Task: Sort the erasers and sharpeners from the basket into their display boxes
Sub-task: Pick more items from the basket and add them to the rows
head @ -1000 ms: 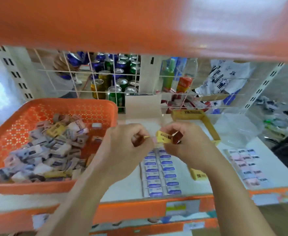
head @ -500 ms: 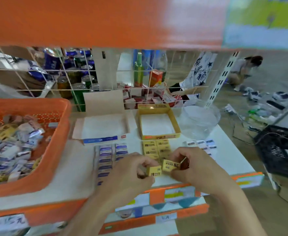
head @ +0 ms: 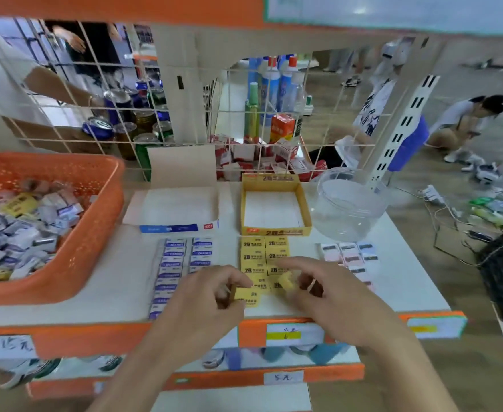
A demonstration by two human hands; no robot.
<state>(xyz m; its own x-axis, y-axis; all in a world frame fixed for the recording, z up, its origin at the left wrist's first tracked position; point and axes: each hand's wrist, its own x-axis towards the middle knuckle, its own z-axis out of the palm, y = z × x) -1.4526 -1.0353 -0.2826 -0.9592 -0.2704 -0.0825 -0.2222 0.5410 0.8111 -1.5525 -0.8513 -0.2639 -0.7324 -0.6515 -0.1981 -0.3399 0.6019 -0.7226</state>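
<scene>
The marking "2B" is printed on the front wall and rear flap of the yellow display box (head: 275, 231) and on the yellow erasers (head: 253, 243) before it, "ERASER" on the blue-and-white erasers (head: 174, 248), and a handwritten "5元" on the white label (head: 282, 377) of the lower shelf edge (head: 220, 379).

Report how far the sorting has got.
Done: blue erasers, yellow erasers and pink erasers lie in rows on the shelf. In hand: the left hand and right hand each pinch another yellow one. Left: the basket is heaped, and the blue box and yellow box hold nothing.
</scene>
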